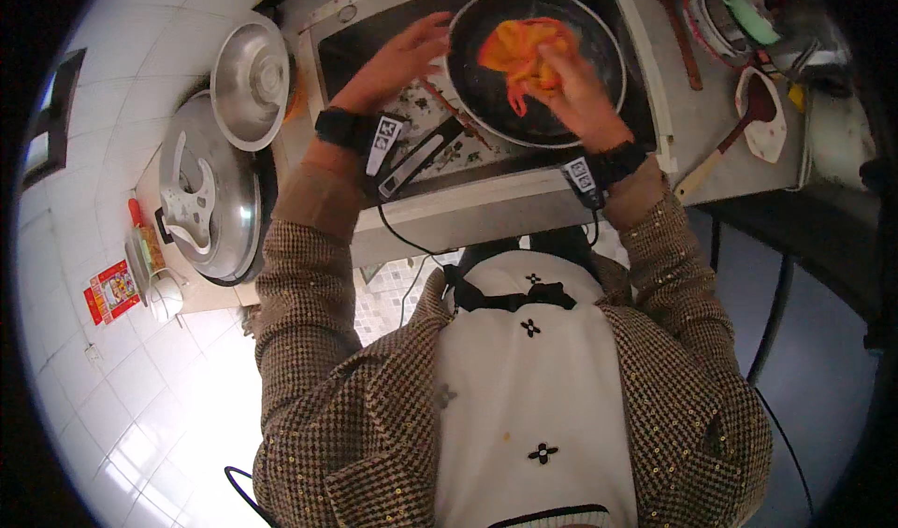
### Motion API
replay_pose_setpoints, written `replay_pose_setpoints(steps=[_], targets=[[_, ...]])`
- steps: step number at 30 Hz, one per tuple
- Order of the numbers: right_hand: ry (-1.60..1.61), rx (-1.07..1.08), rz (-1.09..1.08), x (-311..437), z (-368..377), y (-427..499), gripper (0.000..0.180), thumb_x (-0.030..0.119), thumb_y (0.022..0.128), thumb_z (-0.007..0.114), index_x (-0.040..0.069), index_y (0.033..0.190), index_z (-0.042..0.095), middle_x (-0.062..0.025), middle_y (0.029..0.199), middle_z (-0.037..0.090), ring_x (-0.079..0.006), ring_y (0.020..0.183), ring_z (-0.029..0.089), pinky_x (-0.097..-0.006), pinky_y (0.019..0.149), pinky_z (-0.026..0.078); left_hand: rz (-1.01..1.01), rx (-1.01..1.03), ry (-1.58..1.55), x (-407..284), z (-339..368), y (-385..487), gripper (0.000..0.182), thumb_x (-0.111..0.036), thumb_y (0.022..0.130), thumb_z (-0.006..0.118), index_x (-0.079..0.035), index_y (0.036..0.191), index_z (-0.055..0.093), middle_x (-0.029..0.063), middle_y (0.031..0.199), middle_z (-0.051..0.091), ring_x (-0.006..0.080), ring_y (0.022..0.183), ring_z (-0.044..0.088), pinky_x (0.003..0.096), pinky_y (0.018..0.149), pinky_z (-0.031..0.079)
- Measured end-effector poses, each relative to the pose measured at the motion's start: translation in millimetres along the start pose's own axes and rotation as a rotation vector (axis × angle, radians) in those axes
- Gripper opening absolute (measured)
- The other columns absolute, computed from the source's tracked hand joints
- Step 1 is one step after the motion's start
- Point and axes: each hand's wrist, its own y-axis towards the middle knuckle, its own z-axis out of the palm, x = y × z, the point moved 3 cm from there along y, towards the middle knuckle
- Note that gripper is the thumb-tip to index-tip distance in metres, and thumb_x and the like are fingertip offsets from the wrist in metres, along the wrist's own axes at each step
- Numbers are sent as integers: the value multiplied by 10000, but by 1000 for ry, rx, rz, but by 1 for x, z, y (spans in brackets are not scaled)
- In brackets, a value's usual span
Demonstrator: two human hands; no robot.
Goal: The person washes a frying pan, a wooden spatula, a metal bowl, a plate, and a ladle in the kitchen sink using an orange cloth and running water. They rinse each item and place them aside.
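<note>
A dark frying pan (484, 100) with a pale metal rim stands at the back of the sink or hob area in front of me. My right hand (572, 93) is over the pan and grips a crumpled orange and yellow cloth (523, 47) against its inside. With fingers spread, my left hand (414, 54) is at the pan's left rim; whether it touches the rim cannot be told. Below that hand, a thin reddish-brown stick (459, 115) lies slantwise beside the pan, over a surface strewn with dark bits.
To the left are a steel bowl (245, 86) and a large lidded pan (235, 226) with a white slotted piece (193, 198) on top. On the right counter, a spatula (744, 117) rests across a white dish (768, 139), near stacked kitchenware (712, 26). A cable hangs from each wrist device.
</note>
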Motion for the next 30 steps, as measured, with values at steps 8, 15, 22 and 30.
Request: replay_pose_setpoints(steps=[8,15,22,30], targets=[[742,-243,808,8,-33,-54,381,164,931,553,41,1286,487,-62,1120,599,-149,962,612,-256,730,507,-315,91,1070,158,-67,12,280,-133,869,519,-42,1108,634,192,1107,623,365,1009,604,431,866,486],[409,-336,1085,28,-40,-105,408,178,912,575,35,1282,479,-70,1067,614,-143,877,626,-244,712,496,-245,253,1212,221,-21,56,256,-175,838,569,-54,1051,644,192,1075,609,369,984,604,469,832,501],[262,-290,1103,25,-33,-107,410,198,908,589,28,1269,499,-74,1037,631,-142,843,631,-235,696,489,-114,292,1248,223,4,58,300,-195,845,593,-42,1100,637,198,1076,601,349,944,608,465,861,492],[281,-93,1100,22,-12,-81,408,174,895,611,62,1271,500,-49,958,627,-74,707,557,-178,554,413,336,275,1342,270,28,59,243,-272,818,597,-186,1026,688,101,946,686,291,863,626,423,870,415]])
